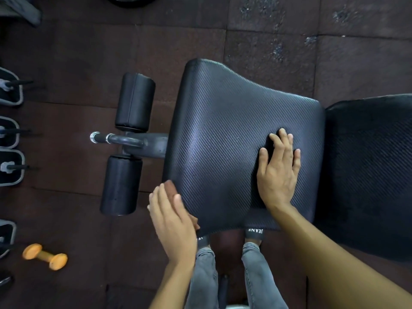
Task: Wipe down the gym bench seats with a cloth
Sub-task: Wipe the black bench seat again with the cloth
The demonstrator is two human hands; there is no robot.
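One head-worn view, looking almost straight down from close above.

We look from our own head height onto the bench seat (234, 139), which fills the middle of the wide-angle frame; the floor mats (66, 52) curve away at the top and left edges, and our own legs (258, 275) and both forearms enter from the bottom.

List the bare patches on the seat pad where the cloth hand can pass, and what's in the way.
Free: the seat pad from its far curved edge to the near edge, bordered left by the foam rollers. The left hand presses the brown cloth on the near-left edge. Crowded: near-right area, where the right hand lies flat beside the back pad.
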